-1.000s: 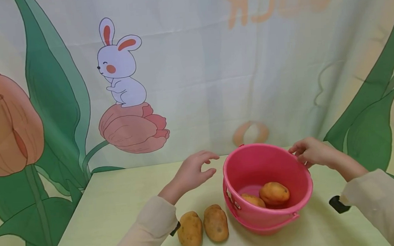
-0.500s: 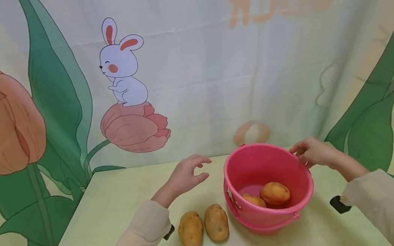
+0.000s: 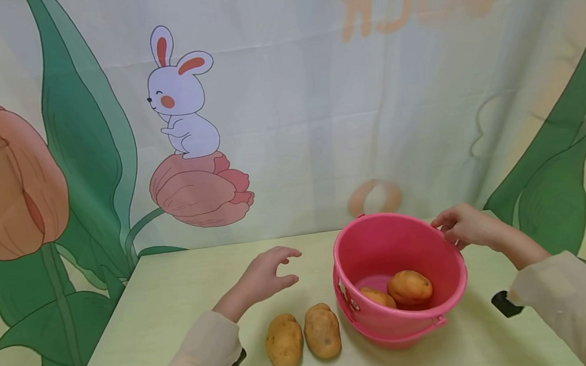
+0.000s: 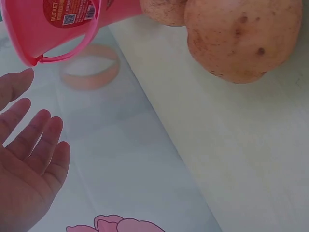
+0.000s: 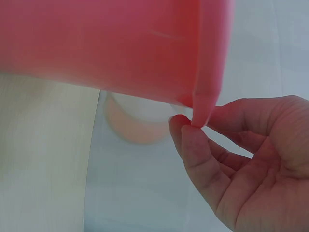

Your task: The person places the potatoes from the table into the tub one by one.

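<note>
the pale yellow-green table [image 3: 169,302] stands before a printed curtain [image 3: 288,105] with a rabbit. right hand [image 3: 464,227] pinches the rim of the pink bucket [image 3: 399,280] near the table's back edge; left hand [image 3: 265,274] hovers with fingers spread, holding nothing, above two potatoes [image 3: 303,337].

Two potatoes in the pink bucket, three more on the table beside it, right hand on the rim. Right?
Not quite: only two potatoes on the table, not three, as the head view shows. Two potatoes in the pink bucket and the right hand pinching the pink bucket rim both hold.

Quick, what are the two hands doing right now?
Left hand: open, fingers relaxed, holding nothing, above the table.
Right hand: pinching the rim of the pink bucket.
</note>
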The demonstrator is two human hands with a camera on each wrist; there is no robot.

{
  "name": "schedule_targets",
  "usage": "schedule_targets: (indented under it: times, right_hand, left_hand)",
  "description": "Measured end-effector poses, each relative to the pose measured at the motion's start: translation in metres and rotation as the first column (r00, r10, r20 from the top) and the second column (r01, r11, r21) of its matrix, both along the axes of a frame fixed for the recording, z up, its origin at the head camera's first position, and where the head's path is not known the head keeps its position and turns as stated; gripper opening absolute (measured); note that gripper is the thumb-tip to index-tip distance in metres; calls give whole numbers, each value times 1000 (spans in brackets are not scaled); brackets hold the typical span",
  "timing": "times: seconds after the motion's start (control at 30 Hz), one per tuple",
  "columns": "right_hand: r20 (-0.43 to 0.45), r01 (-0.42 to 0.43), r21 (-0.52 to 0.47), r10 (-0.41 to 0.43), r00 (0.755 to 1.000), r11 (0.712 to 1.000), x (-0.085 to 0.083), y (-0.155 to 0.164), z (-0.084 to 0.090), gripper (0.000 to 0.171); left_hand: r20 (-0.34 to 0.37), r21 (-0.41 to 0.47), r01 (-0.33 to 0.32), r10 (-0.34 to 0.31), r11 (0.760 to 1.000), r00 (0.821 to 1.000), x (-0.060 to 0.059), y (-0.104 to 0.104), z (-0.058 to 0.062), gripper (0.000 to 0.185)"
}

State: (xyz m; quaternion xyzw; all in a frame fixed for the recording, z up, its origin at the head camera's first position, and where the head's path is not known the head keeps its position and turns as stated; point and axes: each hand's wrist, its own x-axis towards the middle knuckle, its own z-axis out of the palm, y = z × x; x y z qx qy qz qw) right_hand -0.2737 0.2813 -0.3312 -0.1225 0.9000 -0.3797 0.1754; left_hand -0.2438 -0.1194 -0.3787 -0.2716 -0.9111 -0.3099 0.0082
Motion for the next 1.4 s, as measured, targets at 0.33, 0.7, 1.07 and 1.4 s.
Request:
schedule_targets:
  times: [0.33, 0.7, 1.07, 1.4]
  right_hand:
    - [7, 9, 6, -9, 1000, 1000, -1, 1, -1, 35]
    - [2, 1, 9, -1, 1000, 1000, -1, 0, -2, 35]
    - [2, 0, 6, 0, 1000, 1000, 0, -1, -1, 35]
    - [-5, -1, 15, 2, 1000, 1000, 0, -1, 1, 36]
  left_hand:
    - [11, -36, -8, 9, 999, 1000, 6, -10, -18, 45]
    - [71, -56, -12, 16, 998, 997, 15, -19, -28, 48]
    - [52, -56, -11, 14, 998, 999, 24, -26, -41, 48]
    - [66, -80, -35, 40, 996, 997, 36, -28, -57, 52]
